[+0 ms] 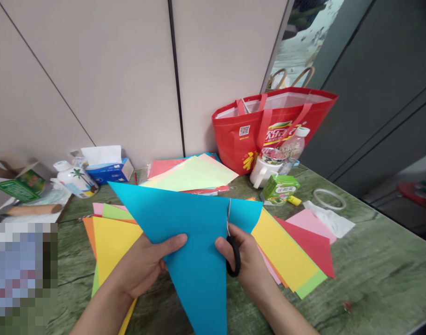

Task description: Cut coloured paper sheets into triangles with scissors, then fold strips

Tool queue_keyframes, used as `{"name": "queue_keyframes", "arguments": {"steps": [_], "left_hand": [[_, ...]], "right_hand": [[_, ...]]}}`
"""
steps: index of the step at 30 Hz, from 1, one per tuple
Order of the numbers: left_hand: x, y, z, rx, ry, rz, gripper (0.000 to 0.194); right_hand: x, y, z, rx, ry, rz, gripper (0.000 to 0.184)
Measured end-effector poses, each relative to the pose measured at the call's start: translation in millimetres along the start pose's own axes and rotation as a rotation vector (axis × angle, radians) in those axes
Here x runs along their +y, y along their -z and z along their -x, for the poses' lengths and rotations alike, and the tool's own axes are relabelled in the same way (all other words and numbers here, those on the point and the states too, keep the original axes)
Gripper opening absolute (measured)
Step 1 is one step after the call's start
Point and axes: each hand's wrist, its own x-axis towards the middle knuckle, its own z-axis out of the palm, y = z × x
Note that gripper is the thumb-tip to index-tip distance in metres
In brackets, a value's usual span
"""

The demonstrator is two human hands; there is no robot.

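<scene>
A large blue sheet of paper (192, 218), pointed at its upper left and lower end, is held up above the table. My left hand (146, 263) grips its left side, thumb on the front and fingers behind. In my right hand (242, 253) is a pair of scissors (233, 256) with black handles; my thumb also lies on the paper. Their blades point upward along a cut line, with a smaller blue part to the right. Behind the sheet, yellow paper (117, 244) lies at the left and another yellow sheet (286, 251) at the right, each over other colours.
Toward the back stand a red bag (234, 139), a white mug (263, 172), a plastic bottle (294, 149), a green box (279, 188) and a tissue box (110, 171). A stack of coloured paper (195, 172) lies by the wall. A tape ring (329, 199) rests at the right.
</scene>
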Motion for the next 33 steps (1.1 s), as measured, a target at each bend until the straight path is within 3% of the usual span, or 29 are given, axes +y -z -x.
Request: {"name": "queue_keyframes", "arguments": {"steps": [22,33], "left_hand": [[-1.6,1.2,-1.9,0.007,-0.002,0.035,0.061],[-4.0,3.6,-3.3,-0.017,-0.016,0.021,0.047]], "right_hand": [[4.1,-0.7,0.3,0.065,0.003,0.043,0.03],[10.2,0.5,-0.2,0.075,0.017,0.063,0.029]]}}
